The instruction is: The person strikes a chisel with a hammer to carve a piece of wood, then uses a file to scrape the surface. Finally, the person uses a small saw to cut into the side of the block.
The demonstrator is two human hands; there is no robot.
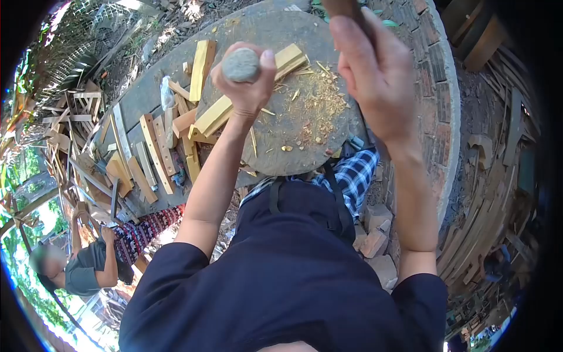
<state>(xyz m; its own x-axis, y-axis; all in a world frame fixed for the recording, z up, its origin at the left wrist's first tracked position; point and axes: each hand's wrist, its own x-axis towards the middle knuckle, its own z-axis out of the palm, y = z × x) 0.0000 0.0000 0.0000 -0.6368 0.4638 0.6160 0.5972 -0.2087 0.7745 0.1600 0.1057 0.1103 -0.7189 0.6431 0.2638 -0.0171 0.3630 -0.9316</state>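
Note:
My left hand (249, 88) is wrapped round a chisel (241, 64), its worn grey handle end facing up at me. The blade is hidden below my fist. Under that hand a long yellow wooden beam (216, 117) lies slantwise across a round wooden block top (275, 155). My right hand (375, 76) is raised to the right, closed round a brown wooden handle (346, 8). The far end of this handle runs out of the top of the view, so its head does not show.
Wood chips (322, 108) litter the block right of the beam. Cut wooden pieces (157, 152) lie to the left, one yellow piece (202, 67) farther up. A brick edging (437, 88) curves along the right. Another person (88, 267) sits at lower left.

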